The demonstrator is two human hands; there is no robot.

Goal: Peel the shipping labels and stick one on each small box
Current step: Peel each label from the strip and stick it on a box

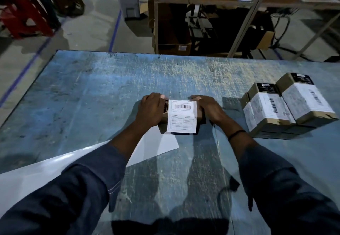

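At the middle of the desk: the small box lies flat on the blue, scratched top, long side running from 9 to 3 o'clock, held between both hands.
Shipping label: white, barcode at its 12 o'clock edge. It lies across the top of the box, and its near edge reaches over the box's 6 o'clock side (whether that edge is pressed down I cannot tell).
Done so far: this label is peeled and sits on the box. At 3 o'clock, well apart from the hands, a cluster of labelled boxes stands close together, white labels up. At least three show, and more seem to lie under them.
Left to do: by my reading, smoothing this label flat and moving the box to the cluster. No bare box shows on the desk, so how many remain cannot be judged.
Left hand: palm down on the box's 9 o'clock end, fingers pressed together and curled over its far edge, gripping it.
Right hand: mirrors it at the 3 o'clock end, fingers curled round the far corner, a dark band at the wrist.
Arms: both reach forward from 6 o'clock in dark blue sleeves, forearms bare and converging on the box.
Backing sheet: glossy white, stretching from 8 o'clock under the left forearm, one corner touching the box's near side.
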